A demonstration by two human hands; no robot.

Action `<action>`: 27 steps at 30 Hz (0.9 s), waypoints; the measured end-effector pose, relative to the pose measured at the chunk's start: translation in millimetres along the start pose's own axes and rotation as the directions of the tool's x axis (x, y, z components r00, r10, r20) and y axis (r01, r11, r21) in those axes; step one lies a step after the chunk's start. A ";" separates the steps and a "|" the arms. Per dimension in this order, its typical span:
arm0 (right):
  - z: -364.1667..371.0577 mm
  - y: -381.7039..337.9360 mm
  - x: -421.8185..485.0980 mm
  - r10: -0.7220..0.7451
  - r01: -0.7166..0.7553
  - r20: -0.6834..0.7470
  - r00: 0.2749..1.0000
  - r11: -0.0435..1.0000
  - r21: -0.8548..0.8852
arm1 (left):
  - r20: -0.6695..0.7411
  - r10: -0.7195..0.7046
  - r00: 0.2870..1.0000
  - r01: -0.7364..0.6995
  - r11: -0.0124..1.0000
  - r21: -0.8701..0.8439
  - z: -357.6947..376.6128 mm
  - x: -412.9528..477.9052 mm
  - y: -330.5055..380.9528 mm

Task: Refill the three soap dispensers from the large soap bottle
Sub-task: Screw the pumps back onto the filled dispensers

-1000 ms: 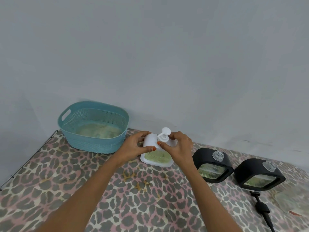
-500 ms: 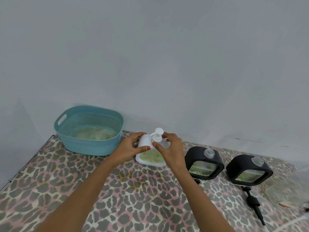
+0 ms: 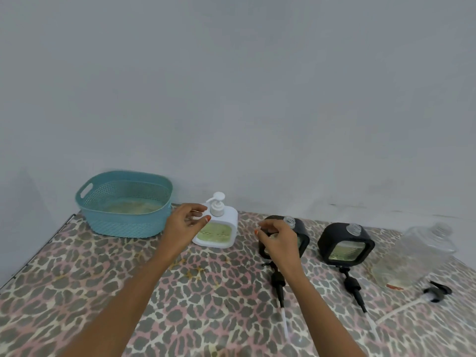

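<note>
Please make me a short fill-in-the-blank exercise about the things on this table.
1. Only the dispenser of ____ colour wears its pump.
2. The black dispensers number ____.
3. The teal basket stands to the ____ of the white dispenser.
4. The left hand holds ____.
Missing words: white; two; left; nothing.

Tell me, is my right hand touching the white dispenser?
Apart. The head view shows a strip of bare cloth between the right hand and the white dispenser.

Perforated plastic basket [image 3: 123, 207]; glossy white dispenser [image 3: 219, 228]; printed cloth [image 3: 103, 292].
</note>
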State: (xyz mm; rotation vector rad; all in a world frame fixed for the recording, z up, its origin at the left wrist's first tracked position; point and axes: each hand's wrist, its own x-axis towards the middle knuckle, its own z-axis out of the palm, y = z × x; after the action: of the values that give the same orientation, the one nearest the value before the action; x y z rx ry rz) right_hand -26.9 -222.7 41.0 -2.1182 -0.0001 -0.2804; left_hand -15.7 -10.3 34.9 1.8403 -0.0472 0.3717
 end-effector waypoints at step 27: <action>-18.2 101.9 -32.3 0.368 -0.344 0.137 0.920 0.923 -0.175 | 0.373 -0.082 0.924 0.057 0.995 0.078 160.1 12.2 -3.4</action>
State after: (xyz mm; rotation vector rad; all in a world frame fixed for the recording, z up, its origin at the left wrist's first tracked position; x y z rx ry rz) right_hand -50.7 -289.1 -41.4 -2.2334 0.3160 0.1203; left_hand 33.2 -157.9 -5.1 1.9514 -0.2350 -0.0357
